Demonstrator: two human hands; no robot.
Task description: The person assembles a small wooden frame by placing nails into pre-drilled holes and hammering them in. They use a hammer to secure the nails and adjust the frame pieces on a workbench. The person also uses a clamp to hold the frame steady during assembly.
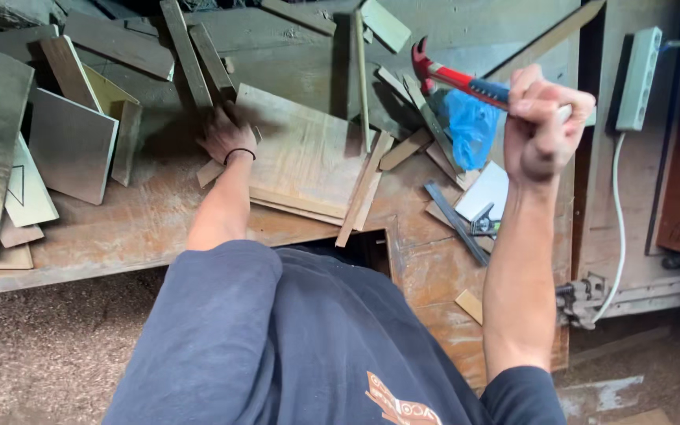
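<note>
My right hand is raised and shut on the handle of a claw hammer with a red head and a red-and-blue grip. My left hand, with a dark band at the wrist, presses on the left edge of a square plywood board lying on the wooden workbench. Thin wood strips lie across the board's right side. It is hidden whether the left fingers pinch anything small.
Offcut boards and slats are piled at the left and back of the bench. A blue plastic bag, a metal clamp and a white sheet lie at the right. A white power strip with cable hangs on the right wall. Sawdust covers the floor.
</note>
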